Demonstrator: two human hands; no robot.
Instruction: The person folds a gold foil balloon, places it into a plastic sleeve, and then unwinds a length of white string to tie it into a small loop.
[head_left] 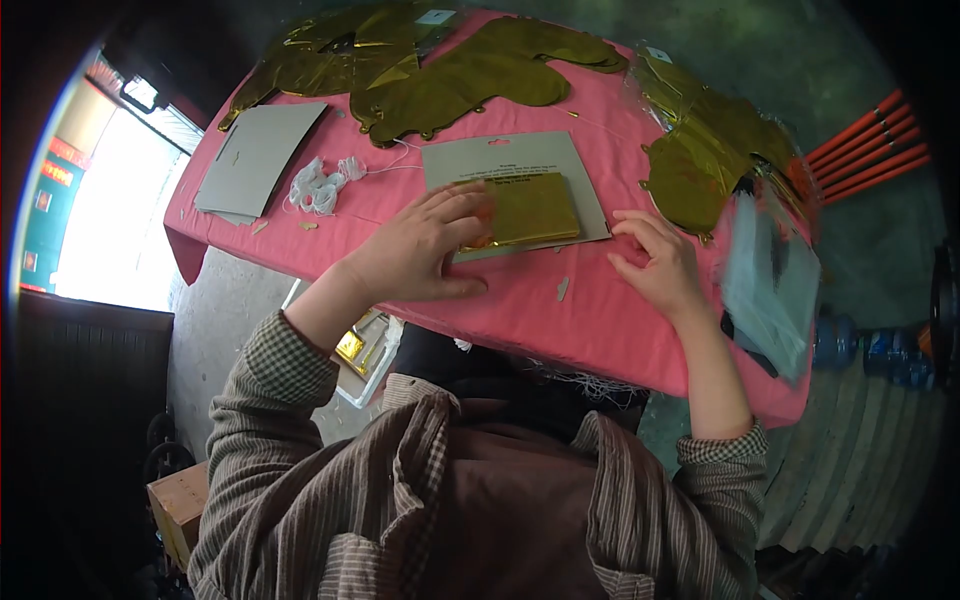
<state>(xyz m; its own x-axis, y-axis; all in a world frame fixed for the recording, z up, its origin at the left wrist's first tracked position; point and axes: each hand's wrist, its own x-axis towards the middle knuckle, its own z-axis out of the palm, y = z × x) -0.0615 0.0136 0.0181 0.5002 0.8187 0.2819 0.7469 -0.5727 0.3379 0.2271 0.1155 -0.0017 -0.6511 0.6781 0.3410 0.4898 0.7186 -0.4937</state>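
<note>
A folded gold foil packet [535, 208] lies on a grey printed card [500, 150] with a hang slot at its top edge. My left hand [435, 240] rests over the packet's left end, fingers stretched out and thumb apart. Just off the card's right corner is my right hand [655, 262], its fingers curved and spread with nothing between them. Flat gold foil balloons [480, 80] are spread behind the card. A bundle of white string [318, 187] sits left of it, one strand running toward the card.
Blank grey cards [262, 160] are stacked on the pink-covered table [520, 310] at left. More gold foil [690, 175] lies at right, beside clear plastic bags [770, 290] hanging at the edge. A white tray [368, 355] stands below the table. Orange poles [870, 145] are beyond it.
</note>
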